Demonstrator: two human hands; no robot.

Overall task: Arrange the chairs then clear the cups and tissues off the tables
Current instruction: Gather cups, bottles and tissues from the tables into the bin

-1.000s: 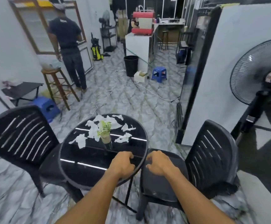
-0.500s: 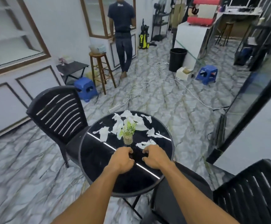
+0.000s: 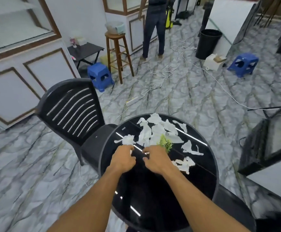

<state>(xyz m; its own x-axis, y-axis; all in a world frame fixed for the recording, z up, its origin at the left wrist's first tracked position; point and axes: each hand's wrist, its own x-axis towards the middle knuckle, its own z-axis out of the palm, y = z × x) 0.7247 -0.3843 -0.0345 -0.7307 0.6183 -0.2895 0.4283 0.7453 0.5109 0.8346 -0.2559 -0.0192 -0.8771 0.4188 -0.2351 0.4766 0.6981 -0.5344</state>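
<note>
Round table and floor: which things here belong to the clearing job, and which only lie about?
Job: torn tissues, round black table, black chair, both hands.
Lying about: blue stools, wooden stool, black bin, floor cables.

Both bare forearms reach forward from the lower edge, converging toward the middle. The left hand is knuckles-up, fingers curled under in a loose fist. The right hand lies just beside it, not touching, fingers bent and pinching toward the thumb. Whether either holds anything cannot be told.
</note>
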